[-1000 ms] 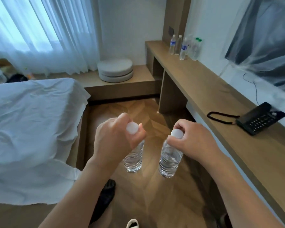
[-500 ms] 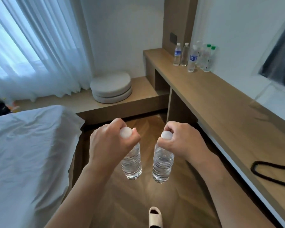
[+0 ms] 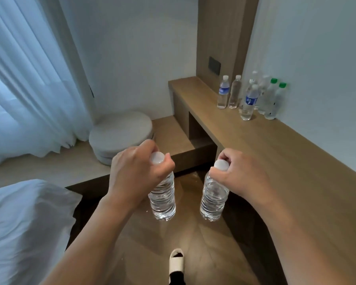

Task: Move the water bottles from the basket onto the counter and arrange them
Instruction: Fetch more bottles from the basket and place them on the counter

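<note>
Long wooden counter with bottles grouped at its far end. My left hand and right hand each clamp a bottle by the neck, mid-air over the floor; full, heavy-ish, thin-walled, so necks grip best.

White walls, sheer curtains, wood floor, bed.

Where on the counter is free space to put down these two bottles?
The counter is bare from the bottle group toward the camera, wall to front edge. The far end by the wooden panel is crowded with bottles.
</note>
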Action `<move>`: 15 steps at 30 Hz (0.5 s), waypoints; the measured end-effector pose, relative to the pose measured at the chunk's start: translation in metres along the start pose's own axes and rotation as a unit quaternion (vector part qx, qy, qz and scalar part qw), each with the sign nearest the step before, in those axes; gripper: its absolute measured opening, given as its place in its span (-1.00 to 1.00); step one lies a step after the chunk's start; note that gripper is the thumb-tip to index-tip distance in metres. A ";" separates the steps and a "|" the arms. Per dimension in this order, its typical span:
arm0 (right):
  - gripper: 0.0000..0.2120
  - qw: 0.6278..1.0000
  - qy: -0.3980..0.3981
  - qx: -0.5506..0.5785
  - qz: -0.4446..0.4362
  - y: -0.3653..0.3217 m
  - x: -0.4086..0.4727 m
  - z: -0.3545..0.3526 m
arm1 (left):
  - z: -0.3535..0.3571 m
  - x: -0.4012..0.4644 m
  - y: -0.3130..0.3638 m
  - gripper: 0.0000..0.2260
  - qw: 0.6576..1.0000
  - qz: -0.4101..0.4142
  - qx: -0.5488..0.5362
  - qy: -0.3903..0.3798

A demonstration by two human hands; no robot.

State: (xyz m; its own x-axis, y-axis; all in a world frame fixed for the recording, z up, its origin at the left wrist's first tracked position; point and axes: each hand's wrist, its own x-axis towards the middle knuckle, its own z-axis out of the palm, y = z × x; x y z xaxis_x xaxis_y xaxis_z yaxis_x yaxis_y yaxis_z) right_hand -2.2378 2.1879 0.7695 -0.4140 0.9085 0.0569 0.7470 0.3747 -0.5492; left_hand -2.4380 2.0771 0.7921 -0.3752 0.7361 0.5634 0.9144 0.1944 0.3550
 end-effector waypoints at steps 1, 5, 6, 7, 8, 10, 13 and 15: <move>-0.75 1.000 0.002 0.011 0.012 0.001 0.026 0.006 | 0.016 0.023 -0.010 -0.77 1.000 0.013 -0.006 -0.009; -0.75 0.998 -0.003 0.014 0.066 0.002 0.126 0.010 | 0.071 0.129 -0.043 -0.77 0.997 0.058 -0.033 -0.043; -0.75 0.997 0.000 0.013 0.075 0.004 0.150 0.009 | 0.085 0.156 -0.048 -0.78 0.996 0.071 -0.032 -0.046; -0.74 0.996 0.005 0.014 0.084 0.006 0.173 0.009 | 0.101 0.182 -0.051 -0.78 0.995 0.084 -0.031 -0.053; -0.74 0.995 0.008 0.014 0.094 0.008 0.195 0.007 | 0.117 0.207 -0.052 -0.78 0.993 0.097 -0.027 -0.067; -0.75 0.993 0.016 0.021 0.117 0.015 0.235 0.002 | 0.149 0.254 -0.052 -0.76 0.987 0.130 -0.016 -0.092; -0.78 0.984 0.055 0.047 0.162 0.033 0.295 -0.001 | 0.201 0.317 -0.055 -0.70 0.974 0.187 0.009 -0.123; -0.81 0.979 0.080 0.059 0.179 0.048 0.337 0.002 | 0.237 0.355 -0.058 -0.66 0.965 0.208 0.038 -0.156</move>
State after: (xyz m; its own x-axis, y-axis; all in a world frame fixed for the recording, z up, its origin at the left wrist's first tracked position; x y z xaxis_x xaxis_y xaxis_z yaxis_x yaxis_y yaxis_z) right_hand -2.3425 2.5114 0.7608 -0.0435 0.9985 -0.0324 0.7596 0.0120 -0.6503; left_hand -2.5879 2.4807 0.7947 0.0792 0.9176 0.3896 0.9892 -0.1208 0.0834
